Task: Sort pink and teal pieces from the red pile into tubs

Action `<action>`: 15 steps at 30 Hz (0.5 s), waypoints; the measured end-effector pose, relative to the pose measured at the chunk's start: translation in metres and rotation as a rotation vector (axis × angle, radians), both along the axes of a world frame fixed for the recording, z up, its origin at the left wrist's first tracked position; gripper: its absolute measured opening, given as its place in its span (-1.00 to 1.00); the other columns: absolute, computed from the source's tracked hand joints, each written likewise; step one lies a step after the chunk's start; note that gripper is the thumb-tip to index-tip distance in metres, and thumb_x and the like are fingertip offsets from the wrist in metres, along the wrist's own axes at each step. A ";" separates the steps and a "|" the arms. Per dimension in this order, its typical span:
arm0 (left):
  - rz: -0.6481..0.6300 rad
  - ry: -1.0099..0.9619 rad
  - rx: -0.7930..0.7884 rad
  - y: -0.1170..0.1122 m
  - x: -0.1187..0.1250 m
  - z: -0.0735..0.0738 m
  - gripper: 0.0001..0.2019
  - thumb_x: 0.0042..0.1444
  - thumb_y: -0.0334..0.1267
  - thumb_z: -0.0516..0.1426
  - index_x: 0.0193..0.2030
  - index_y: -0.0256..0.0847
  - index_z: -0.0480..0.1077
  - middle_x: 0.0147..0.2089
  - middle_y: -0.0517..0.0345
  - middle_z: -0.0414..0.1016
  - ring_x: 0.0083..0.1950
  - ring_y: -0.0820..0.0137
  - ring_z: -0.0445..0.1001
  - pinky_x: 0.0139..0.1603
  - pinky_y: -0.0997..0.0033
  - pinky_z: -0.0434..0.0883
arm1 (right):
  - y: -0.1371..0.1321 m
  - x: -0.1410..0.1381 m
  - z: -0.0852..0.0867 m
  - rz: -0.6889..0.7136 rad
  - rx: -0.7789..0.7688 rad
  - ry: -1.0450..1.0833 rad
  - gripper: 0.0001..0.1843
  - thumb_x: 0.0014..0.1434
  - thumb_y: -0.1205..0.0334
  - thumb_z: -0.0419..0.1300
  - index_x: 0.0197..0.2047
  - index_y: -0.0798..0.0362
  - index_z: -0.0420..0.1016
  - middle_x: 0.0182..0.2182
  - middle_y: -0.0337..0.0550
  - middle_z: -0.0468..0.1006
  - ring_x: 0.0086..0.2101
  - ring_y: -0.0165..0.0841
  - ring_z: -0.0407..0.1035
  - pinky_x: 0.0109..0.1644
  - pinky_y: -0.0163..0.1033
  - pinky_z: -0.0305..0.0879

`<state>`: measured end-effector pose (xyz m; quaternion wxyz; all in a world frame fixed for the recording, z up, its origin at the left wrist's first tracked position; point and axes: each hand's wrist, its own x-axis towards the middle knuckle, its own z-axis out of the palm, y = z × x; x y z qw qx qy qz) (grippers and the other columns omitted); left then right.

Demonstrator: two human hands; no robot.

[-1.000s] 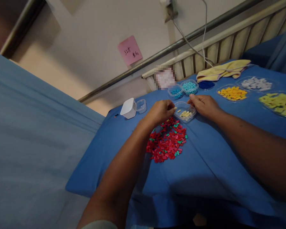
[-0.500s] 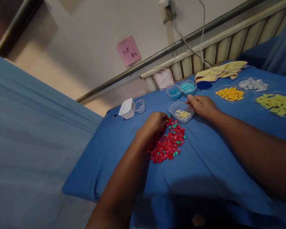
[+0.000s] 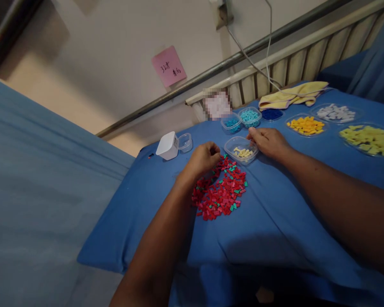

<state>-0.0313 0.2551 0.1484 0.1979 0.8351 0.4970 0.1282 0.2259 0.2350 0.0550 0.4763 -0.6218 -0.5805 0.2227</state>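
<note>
A pale, off-white wall (image 3: 115,47) filled the upper view, tilted across it, its lower left stretch warmer and brighter beside broad soft shadows. A pink paper square (image 3: 169,66) hung there, bearing dark handwriting (too small to read with confidence). Beneath it a grey rail (image 3: 217,68) climbed diagonally rightward, and below that stood a cream slatted panel (image 3: 294,66). A socket (image 3: 220,15) near the top fed a pale cable (image 3: 242,50). A blue curtain (image 3: 45,179) draped the left side; blue cloth covered the desk (image 3: 137,204), whose near edge fell into deep shade.
</note>
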 end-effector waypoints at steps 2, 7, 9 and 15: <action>-0.038 -0.084 0.002 0.003 0.011 0.004 -0.89 0.23 -0.39 0.23 -0.12 -0.29 0.57 -0.22 0.13 0.65 -0.25 0.40 0.54 -0.22 0.44 0.40 | 0.000 0.000 -0.001 0.001 0.011 0.003 -0.40 0.52 -0.17 0.00 -0.16 0.03 0.74 -0.26 0.00 0.76 -0.21 -0.12 0.61 -0.12 -0.12 0.42; -0.119 -0.123 0.072 0.013 0.023 0.012 -0.81 0.33 -0.27 0.25 0.01 -0.29 0.61 -0.07 0.03 0.70 -0.08 0.31 0.62 -0.02 0.35 0.50 | -0.001 0.000 -0.001 0.015 0.011 0.016 -0.39 0.52 -0.21 0.00 -0.16 0.02 0.74 -0.27 -0.03 0.76 -0.22 -0.13 0.62 -0.12 -0.12 0.42; -0.086 -0.030 0.139 0.018 0.012 0.011 -0.75 0.39 -0.26 0.19 0.09 -0.29 0.62 0.03 -0.03 0.71 0.06 0.22 0.64 0.14 0.25 0.51 | -0.001 0.000 -0.001 0.009 -0.002 0.018 -0.38 0.52 -0.23 0.01 -0.17 0.01 0.74 -0.28 -0.03 0.75 -0.23 -0.14 0.61 -0.14 -0.13 0.42; -0.173 0.352 0.054 0.005 -0.039 -0.016 -0.44 0.55 -0.11 -0.03 0.51 -0.42 0.34 0.60 -0.27 0.24 0.62 0.11 0.24 0.63 0.17 0.17 | 0.000 0.000 -0.001 -0.001 -0.024 0.005 -0.40 0.53 -0.19 0.01 -0.17 0.03 0.74 -0.30 -0.04 0.75 -0.25 -0.16 0.60 -0.16 -0.15 0.39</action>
